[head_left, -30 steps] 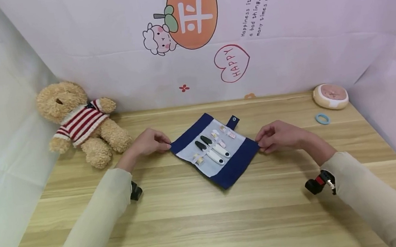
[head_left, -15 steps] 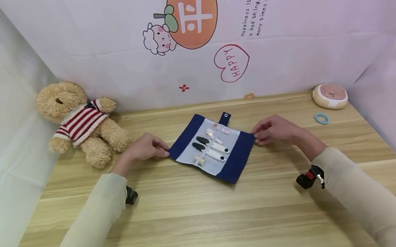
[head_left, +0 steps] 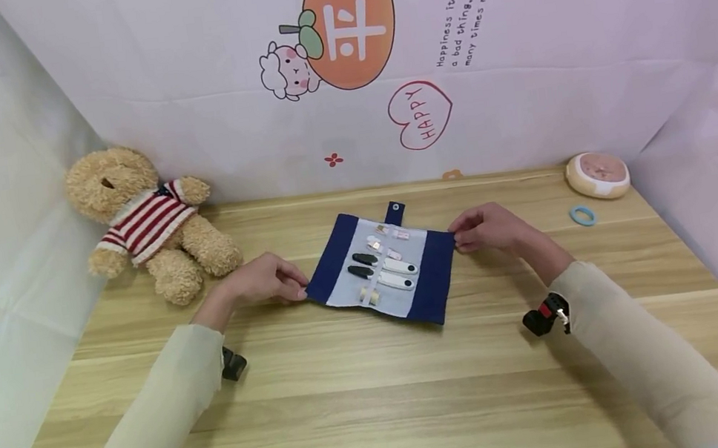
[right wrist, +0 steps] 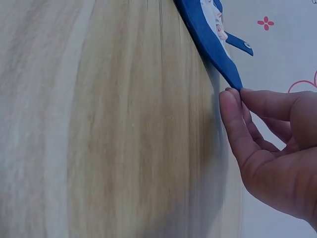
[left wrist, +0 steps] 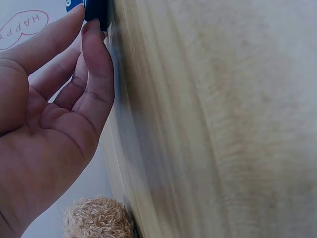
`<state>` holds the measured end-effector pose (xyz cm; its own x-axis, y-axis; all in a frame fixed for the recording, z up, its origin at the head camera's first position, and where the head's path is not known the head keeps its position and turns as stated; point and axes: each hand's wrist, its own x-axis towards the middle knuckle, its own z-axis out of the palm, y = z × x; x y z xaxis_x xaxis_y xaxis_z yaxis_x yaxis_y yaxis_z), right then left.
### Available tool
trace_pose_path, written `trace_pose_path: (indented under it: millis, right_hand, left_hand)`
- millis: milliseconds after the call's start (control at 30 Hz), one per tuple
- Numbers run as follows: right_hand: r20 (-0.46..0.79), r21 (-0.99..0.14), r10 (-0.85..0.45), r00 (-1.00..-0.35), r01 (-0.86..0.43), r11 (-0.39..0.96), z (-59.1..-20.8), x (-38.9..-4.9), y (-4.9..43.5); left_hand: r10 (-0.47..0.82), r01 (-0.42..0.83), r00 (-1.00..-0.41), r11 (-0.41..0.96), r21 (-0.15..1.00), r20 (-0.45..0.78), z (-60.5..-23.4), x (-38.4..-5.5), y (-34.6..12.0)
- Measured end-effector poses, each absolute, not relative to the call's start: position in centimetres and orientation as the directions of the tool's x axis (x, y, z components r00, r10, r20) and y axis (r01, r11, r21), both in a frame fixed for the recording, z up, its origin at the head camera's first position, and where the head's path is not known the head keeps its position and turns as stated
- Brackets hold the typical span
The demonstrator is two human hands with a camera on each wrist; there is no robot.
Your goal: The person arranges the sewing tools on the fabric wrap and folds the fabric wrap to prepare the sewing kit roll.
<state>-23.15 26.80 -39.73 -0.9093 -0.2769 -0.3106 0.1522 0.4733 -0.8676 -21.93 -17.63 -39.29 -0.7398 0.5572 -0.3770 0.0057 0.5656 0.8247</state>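
A navy cloth sewing kit pouch (head_left: pixel 439 274) lies unfolded near the middle of the table, its pale grey lining facing up. An elastic strip across the lining holds two white-handled tools with black tips (head_left: pixel 396 281), a small spool-like item (head_left: pixel 369 296) and several little packets. A strap with a snap (head_left: pixel 394 212) sticks out from its far edge. My left hand (head_left: pixel 266 279) pinches the near left corner between thumb and fingers. At the far right corner, my right hand (head_left: pixel 489 227) pinches the cloth, which the right wrist view shows raised off the table.
A teddy bear (head_left: pixel 153 223) in a striped sweater sits at the back left. Toward the back right are a round beige and pink object (head_left: pixel 598 174) and a light blue ring (head_left: pixel 582 216). A printed white cloth (head_left: pixel 219 121) hangs behind the wooden table (head_left: pixel 382 408).
Both hands have turned the sewing kit pouch counterclockwise. My left hand came nearer the front, while my right hand went slightly back and to the left. Both kept their pinch on the corners.
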Motion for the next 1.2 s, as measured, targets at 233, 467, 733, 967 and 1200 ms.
trace_pose_path:
  millis: [233,467,733,967,1200]
  right_hand:
    - [-0.335,-0.87,-0.216,-0.917,0.212,0.445,-39.8,-23.7,25.8]
    - [-0.327,-0.885,-0.183,-0.927,0.233,0.404,-40.0,-24.4,25.0]
    - [-0.324,-0.896,-0.173,-0.93,0.243,0.373,-40.2,-25.2,24.3]
    - [-0.334,-0.899,-0.202,-0.921,0.246,0.362,-40.1,-25.4,23.9]
    - [-0.337,-0.904,-0.236,-0.911,0.243,0.351,-39.9,-25.5,23.5]
  left_hand:
    - [0.576,-0.014,-0.708,0.566,0.824,-0.408,-39.4,-21.5,-17.7]
    - [0.618,-0.058,-0.669,0.51,0.858,-0.412,-39.6,-20.8,-17.4]
    - [0.638,-0.083,-0.644,0.49,0.868,-0.422,-39.9,-19.9,-17.0]
    - [0.658,-0.069,-0.628,0.484,0.872,-0.415,-40.0,-19.5,-16.6]
    - [0.668,-0.09,-0.614,0.471,0.878,-0.421,-40.3,-19.1,-16.5]
